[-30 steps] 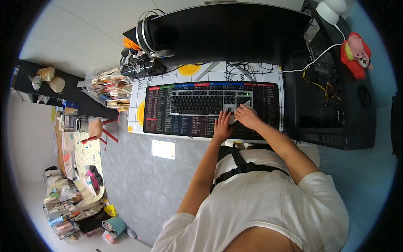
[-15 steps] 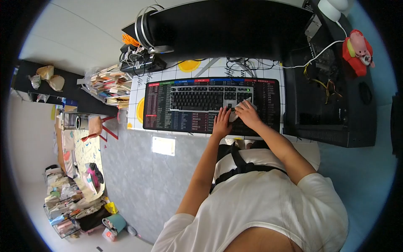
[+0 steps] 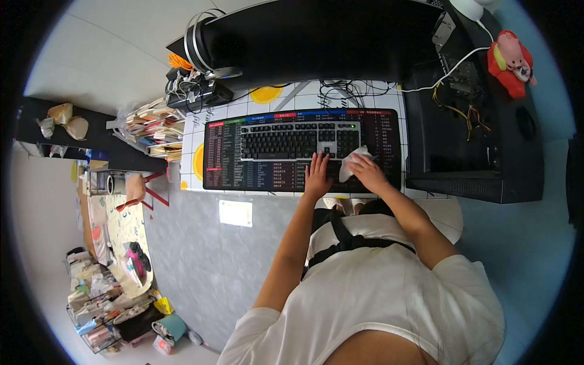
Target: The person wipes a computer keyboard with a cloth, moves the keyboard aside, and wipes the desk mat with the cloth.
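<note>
A keyboard (image 3: 280, 143) with dark keys and a silver frame lies on a long dark desk mat (image 3: 234, 173) printed with colored text blocks. My right hand (image 3: 368, 173) presses a crumpled white wipe (image 3: 345, 170), a tissue or thin cloth, at the keyboard's lower right corner. Part of the wipe sticks out left of the fingers and above them. My left hand (image 3: 317, 176) rests on the mat with its fingers stretched out. Its fingertips touch the keyboard's lower edge, left of the wipe.
Behind the mat stands a large dark monitor (image 3: 328, 42), with headphones (image 3: 196, 48) at its left. An open black computer case (image 3: 468, 185) with loose cables fills the right side, topped by a red and pink plush toy (image 3: 510, 64). Stacked papers (image 3: 159, 128) stand at left.
My right hand and the wipe have moved slightly right and down, away from my left hand. More of the wipe shows now. The whole view has shifted a little.
</note>
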Motion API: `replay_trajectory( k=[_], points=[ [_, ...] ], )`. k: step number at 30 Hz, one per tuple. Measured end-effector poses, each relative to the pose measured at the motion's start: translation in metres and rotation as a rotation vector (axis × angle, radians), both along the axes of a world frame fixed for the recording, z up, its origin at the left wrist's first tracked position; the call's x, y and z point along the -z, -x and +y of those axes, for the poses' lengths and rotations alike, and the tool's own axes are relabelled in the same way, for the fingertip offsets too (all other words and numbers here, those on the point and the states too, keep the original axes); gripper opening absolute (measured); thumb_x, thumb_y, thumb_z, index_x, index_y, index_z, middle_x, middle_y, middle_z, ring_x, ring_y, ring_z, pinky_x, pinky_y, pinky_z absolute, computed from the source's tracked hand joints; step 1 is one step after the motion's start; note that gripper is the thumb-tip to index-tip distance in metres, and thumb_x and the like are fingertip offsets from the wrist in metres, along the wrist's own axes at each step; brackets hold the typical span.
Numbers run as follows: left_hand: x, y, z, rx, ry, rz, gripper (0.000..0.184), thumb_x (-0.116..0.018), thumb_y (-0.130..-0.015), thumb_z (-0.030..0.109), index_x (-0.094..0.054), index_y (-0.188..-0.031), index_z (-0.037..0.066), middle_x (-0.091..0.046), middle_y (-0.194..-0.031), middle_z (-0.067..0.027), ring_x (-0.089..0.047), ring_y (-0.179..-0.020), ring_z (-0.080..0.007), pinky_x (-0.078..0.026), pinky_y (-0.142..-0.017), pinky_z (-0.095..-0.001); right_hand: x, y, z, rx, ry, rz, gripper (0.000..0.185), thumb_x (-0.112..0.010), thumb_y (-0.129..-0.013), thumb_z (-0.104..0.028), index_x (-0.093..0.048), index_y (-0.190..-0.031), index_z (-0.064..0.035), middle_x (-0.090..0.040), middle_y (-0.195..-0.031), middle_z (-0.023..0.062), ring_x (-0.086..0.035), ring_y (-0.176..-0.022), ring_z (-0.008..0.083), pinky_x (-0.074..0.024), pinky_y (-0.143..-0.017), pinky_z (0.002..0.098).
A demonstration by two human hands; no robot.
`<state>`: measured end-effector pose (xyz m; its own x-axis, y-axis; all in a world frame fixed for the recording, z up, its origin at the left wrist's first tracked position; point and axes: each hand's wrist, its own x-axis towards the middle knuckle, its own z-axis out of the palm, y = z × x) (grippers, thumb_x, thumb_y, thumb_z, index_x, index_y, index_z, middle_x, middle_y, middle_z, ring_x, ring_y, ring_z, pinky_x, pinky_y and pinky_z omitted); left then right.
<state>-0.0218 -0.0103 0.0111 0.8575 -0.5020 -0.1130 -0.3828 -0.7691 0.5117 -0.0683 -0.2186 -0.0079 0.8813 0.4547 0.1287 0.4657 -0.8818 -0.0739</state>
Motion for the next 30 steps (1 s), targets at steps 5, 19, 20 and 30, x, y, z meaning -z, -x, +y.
replay_trajectory(
  k=[5, 19, 20, 30],
  points=[
    [-0.003, 0.0, 0.001, 0.007, -0.002, 0.005, 0.074, -0.059, -0.068, 0.013, -0.023, -0.132, 0.018, -0.013, -0.14, -0.0063, -0.008, -0.13, -0.0266, -0.017, -0.099, -0.0504, -0.019, -0.028, 0.016, -0.207, 0.14, -0.072, 0.032, -0.045, -0.079, -0.015, -0.054, -0.108, -0.0053, -0.047, -0.12, 0.0023, -0.028, -0.123, 0.0223, -0.017, -0.105, 0.0347],
    [0.0, 0.0, 0.0, 0.01, -0.023, 0.014, 0.078, -0.061, -0.067, 0.014, -0.02, -0.134, 0.02, -0.012, -0.141, -0.0057, -0.007, -0.13, -0.0262, -0.017, -0.099, -0.0506, -0.015, -0.031, 0.016, -0.215, 0.203, -0.051, 0.034, -0.045, -0.078, -0.015, -0.053, -0.11, -0.0081, -0.045, -0.121, -0.0014, -0.02, -0.127, 0.0173, -0.0118, -0.106, 0.0366],
    [0.0, -0.001, 0.001, 0.007, -0.032, 0.019, 0.079, -0.061, -0.067, 0.014, -0.019, -0.134, 0.02, -0.012, -0.141, -0.0058, -0.007, -0.13, -0.0261, -0.017, -0.099, -0.0508, -0.016, -0.03, 0.022, -0.183, 0.181, -0.011, 0.034, -0.046, -0.078, -0.014, -0.053, -0.11, -0.0076, -0.045, -0.122, -0.0007, -0.019, -0.127, 0.0175, -0.0118, -0.106, 0.0368],
    [0.006, 0.003, -0.011, -0.061, -0.014, 0.016, 0.077, -0.061, -0.066, 0.021, -0.021, -0.133, 0.017, -0.011, -0.141, -0.0091, -0.007, -0.13, -0.0286, -0.017, -0.098, -0.053, -0.016, 0.014, -0.016, 0.225, -0.12, 0.047, 0.039, -0.046, -0.076, -0.004, -0.049, -0.115, -0.0074, -0.043, -0.125, 0.0038, -0.026, -0.125, 0.0233, -0.0186, -0.104, 0.0396]
  ],
)
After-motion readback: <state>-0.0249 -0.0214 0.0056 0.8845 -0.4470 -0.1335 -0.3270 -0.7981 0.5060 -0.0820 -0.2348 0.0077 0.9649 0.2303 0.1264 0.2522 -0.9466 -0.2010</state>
